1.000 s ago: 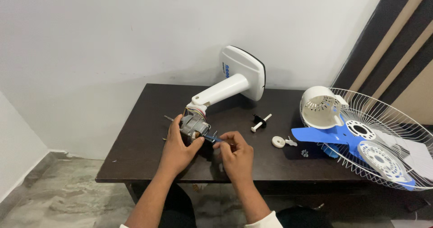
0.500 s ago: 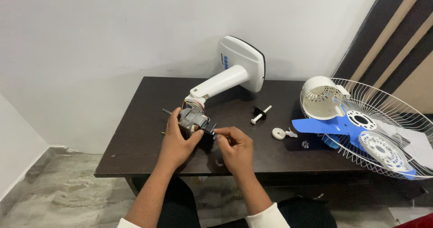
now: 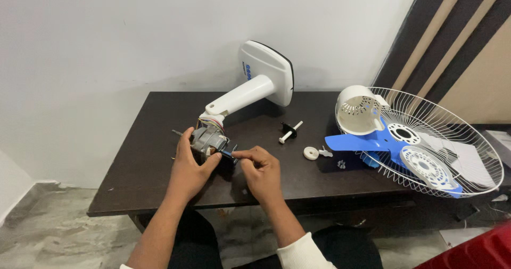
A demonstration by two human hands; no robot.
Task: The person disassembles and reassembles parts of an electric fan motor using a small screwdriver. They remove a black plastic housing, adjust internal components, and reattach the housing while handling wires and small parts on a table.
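A grey metal fan motor [image 3: 206,139] with coloured wires sits at the end of a white fan arm [image 3: 242,97] on a dark table [image 3: 149,120]. My left hand [image 3: 190,165] wraps around the motor from the near side. My right hand [image 3: 261,170] pinches a small dark tool or part [image 3: 228,154] against the motor's right side. The arm leads back to a white mounting base [image 3: 269,74] leaning at the wall.
A white knob with a black collar [image 3: 289,132] and a small white cap [image 3: 311,153] lie mid-table. At the right, a blue fan blade [image 3: 367,141], a white motor cover [image 3: 359,109] and wire grilles [image 3: 452,152] overhang the table edge.
The view has shifted slightly; both hands stay on the motor, with the right hand's fingers still working at its right side.
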